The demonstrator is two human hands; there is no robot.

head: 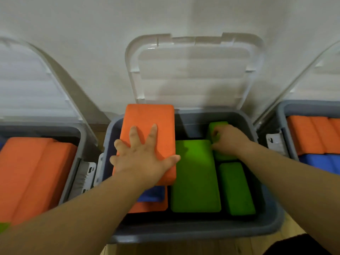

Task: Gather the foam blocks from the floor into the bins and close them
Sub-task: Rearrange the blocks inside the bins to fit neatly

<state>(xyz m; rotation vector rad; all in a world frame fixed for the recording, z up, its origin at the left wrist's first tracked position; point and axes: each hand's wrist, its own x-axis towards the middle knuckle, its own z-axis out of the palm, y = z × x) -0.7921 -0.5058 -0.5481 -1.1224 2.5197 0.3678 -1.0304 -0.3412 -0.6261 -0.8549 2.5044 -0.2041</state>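
my left hand (141,155) flat, spread on orange block (147,122) | long axis points away from me, riding high at middle bin (202,230) left | my right hand (228,138) grips green block (219,124), far right

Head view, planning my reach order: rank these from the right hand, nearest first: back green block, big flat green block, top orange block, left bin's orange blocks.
1. Back green block, gripped by the right hand, back right of the middle bin.
2. Big flat green block, just left of that hand.
3. Top orange block, under the left hand.
4. Left bin's orange blocks, far left.
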